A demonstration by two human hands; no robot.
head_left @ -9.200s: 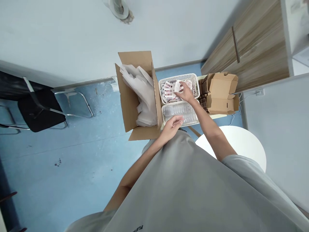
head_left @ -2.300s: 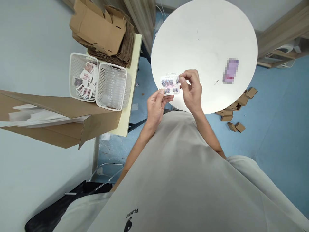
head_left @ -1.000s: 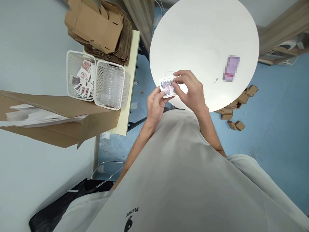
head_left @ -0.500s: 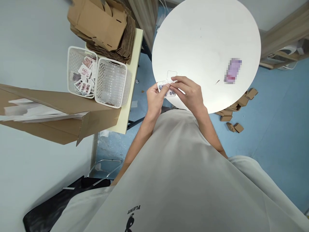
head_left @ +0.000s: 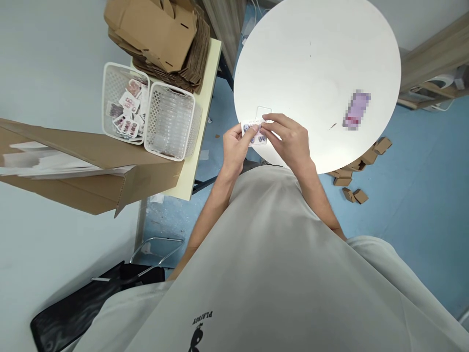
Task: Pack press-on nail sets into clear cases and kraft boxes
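Note:
My left hand (head_left: 234, 146) and my right hand (head_left: 289, 142) both pinch a small white card of press-on nails (head_left: 253, 135) over the near edge of the round white table (head_left: 315, 68). The left fingers grip the card's left end. From the right, the other hand's fingers close over its top. Just beyond the card a small clear plastic case (head_left: 263, 112) lies on the table.
Two white baskets stand on a pale side table (head_left: 205, 98): one (head_left: 110, 98) holds nail cards, the other (head_left: 168, 122) clear cases. Flat cardboard boxes (head_left: 161, 34) are stacked behind them. A large open carton (head_left: 91, 166) is at left. Small brown boxes (head_left: 359, 166) lie on the blue floor.
I turned from the baskets to the round table with a nail card. Over the last second my right fingers slid across the card and both hands stayed closed on it.

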